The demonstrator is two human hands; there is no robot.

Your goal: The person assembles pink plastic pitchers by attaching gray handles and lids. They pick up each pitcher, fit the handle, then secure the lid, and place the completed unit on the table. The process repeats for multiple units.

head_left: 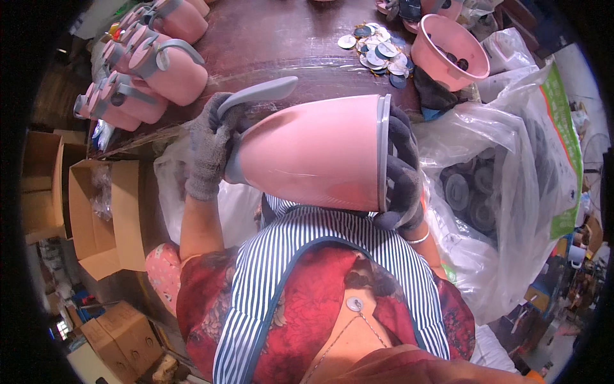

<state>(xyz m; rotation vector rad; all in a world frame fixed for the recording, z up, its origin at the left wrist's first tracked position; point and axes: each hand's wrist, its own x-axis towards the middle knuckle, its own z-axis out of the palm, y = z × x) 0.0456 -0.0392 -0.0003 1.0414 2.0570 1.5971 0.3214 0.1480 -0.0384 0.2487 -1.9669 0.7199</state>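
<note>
Pink jug (313,150) lies sideways between both gloved grips: left hand (208,150) clasps its handle end, right hand (403,173) its rim.

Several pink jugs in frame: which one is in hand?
The pink jug lying sideways at centre: left hand grips its grey handle, right hand its wide rim. The finished jugs sit untouched at upper left.

Pink jug (313,150) hides the right hand (401,173) palm and the left hand (208,153) fingertips. Bag contents (470,192) blurred behind plastic, dark round parts, type unclear. Far pink jugs (150,61) partly lost in the dark rim.
</note>
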